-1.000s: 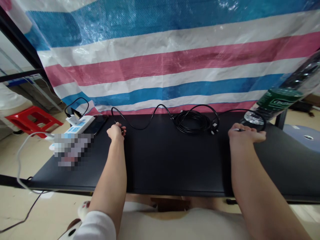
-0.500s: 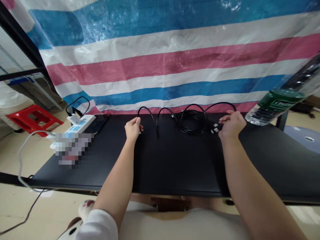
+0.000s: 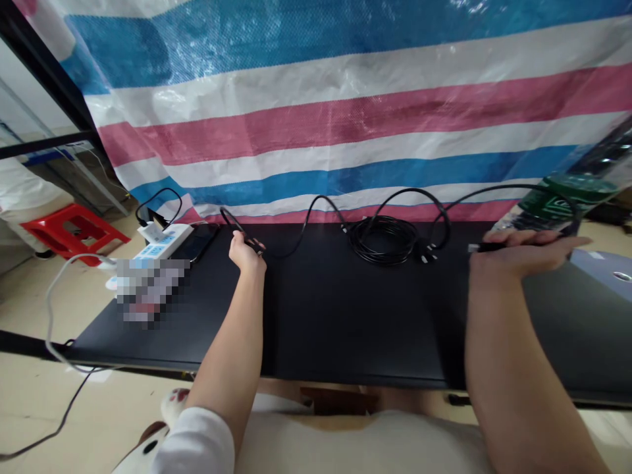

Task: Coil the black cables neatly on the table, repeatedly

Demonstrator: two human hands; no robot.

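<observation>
A long black cable lies on the black tabletop, its middle wound into a coil. One stretch runs from the coil in a raised wave to my left hand, whose fingers are closed around it near its end. Another stretch arches right to my right hand, which lies palm upward in front of the bottle. A black connector with a pale metal tip sticks out leftward from that hand's fingers. Beside the coil rests a black plug end with bright metal prongs.
At left are a white power strip with a charger in it, a dark phone and a blurred-out item. A water bottle leans at the right. Behind hangs a striped sheet; a red stool stands beyond.
My right hand has moved right and turned palm up, with the connector now showing. My left hand has shifted slightly left. The cable stretches between hands and coil are drawn wider.
</observation>
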